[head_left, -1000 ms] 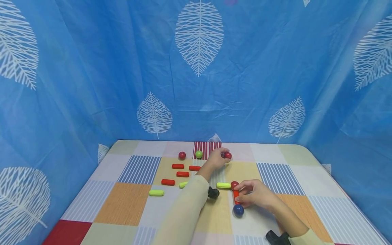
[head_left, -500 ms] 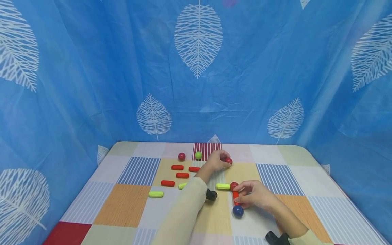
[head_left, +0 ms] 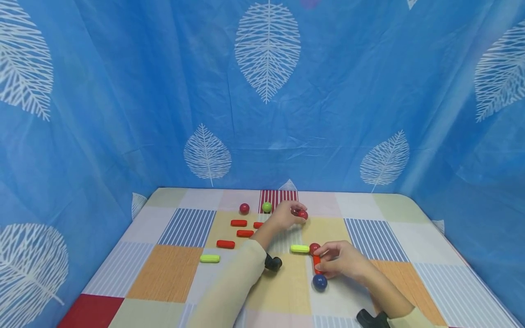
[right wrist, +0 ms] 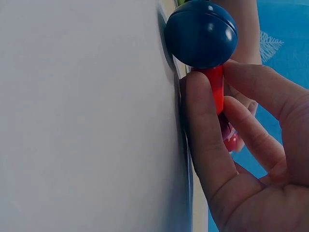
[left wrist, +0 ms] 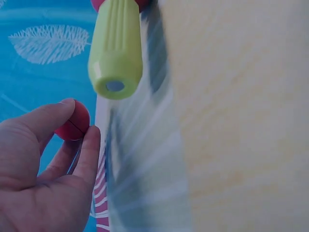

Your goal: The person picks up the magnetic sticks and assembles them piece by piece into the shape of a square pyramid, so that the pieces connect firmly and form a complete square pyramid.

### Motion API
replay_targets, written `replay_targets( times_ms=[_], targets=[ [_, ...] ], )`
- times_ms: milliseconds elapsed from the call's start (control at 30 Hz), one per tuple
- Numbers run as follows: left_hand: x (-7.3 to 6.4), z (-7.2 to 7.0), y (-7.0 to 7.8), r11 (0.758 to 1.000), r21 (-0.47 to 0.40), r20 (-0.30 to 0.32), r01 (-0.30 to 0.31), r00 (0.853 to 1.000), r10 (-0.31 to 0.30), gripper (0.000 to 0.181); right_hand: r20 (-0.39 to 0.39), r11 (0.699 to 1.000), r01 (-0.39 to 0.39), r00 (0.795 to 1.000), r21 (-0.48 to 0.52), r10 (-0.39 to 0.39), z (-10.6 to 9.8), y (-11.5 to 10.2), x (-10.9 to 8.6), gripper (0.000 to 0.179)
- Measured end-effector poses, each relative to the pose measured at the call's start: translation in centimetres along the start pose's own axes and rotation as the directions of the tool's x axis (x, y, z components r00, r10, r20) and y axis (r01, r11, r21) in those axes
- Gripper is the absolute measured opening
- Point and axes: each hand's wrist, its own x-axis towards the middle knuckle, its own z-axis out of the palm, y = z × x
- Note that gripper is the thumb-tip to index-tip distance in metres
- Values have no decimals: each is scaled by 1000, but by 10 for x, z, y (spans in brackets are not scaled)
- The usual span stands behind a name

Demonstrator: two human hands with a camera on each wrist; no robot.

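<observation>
The person's left hand (head_left: 285,215) pinched a glossy red ball (head_left: 303,214) at its fingertips, clear of the palm, towards the far edge of a patchwork-patterned table covering (head_left: 160,273). The right hand (head_left: 342,262) pinched a red faceted bar (head_left: 317,263), its fingertips on the bar between a glossy dark-blue ball (head_left: 320,282) at the near end and a deep-red ball (head_left: 314,248) at the far end. A yellow-green ridged bar (head_left: 300,248) reached leftward from that deep-red ball, one end touching it.

The left wrist view showed a round grey disc (left wrist: 115,86) in the ridged bar's free end and a dark seam on the pinched ball, details lost from the head. The right wrist view showed a groove circling the blue ball. Only the head view took in the loose red bars (head_left: 225,244) on the left.

The left arm, in a cream sleeve (head_left: 231,282), stretched forward across the table; the right forearm (head_left: 387,291) slanted in from the lower right.
</observation>
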Motion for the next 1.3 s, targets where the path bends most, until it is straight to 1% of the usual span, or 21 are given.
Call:
replay_targets(
  times_ms=[233,433,533,667,867,900,1133,1300],
  targets=[
    [-14,-9,4,999,-38,-10,-14,1000,14,35,8,1000,2,1000,0,-2,-1,-1,-1,40],
    [-27,-15,8,1000,-29,-5,-12,1000,12,32,9,1000,8,1000,-5,-8,-1,1,-1,40],
    [-34,-18,10,1000,-23,7,-19,1000,20,34,7,1000,9,1000,-8,-9,-1,2,-1,40],
    [-45,-23,12,999,-35,35,-36,999,37,38,4,1000,11,1000,-24,-11,-2,2,-1,40],
    [-58,-28,8,998,-40,58,-50,997,52,36,10,1000,17,1000,-25,-17,-2,2,1,40],
    [-61,-29,8,998,-37,58,-50,997,52,36,11,1000,17,1000,-24,-17,-2,2,1,40],
    [-76,-30,5,999,-39,26,1,1000,0,32,15,1000,20,1000,-10,-20,-2,0,0,40],
    [-85,-32,0,999,-51,37,10,999,-8,33,9,1000,23,1000,-11,-23,-1,1,0,40]
  ],
)
